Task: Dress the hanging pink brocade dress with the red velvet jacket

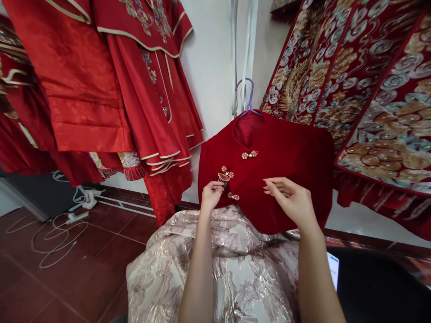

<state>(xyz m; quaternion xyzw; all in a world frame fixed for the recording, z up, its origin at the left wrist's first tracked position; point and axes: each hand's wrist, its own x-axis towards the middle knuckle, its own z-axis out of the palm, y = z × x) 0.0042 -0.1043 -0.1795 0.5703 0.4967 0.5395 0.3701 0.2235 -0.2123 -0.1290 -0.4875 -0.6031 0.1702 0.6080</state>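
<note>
A dark red velvet jacket [286, 148] hangs in front of me on a purple hanger [249, 94]. Pearl-and-gold flower clasps [249, 154] run down its front opening. My left hand [212, 194] is closed in a pinch at the lower edge of a gold fan-shaped ornament [224, 176] with small hanging tassels, which lies against the jacket. On the other side of the opening, my right hand [292, 197] is in front of the velvet, thumb and forefinger brought together. Whatever is between those fingertips is too small to make out.
Pale floral brocade fabric [249, 278] spreads below the jacket. Red garments [148, 89] hang at left, embroidered ones [380, 103] at right. White cables [60, 233] and a rack base [128, 207] are on the tiled floor. A phone [333, 269] shows beside my right forearm.
</note>
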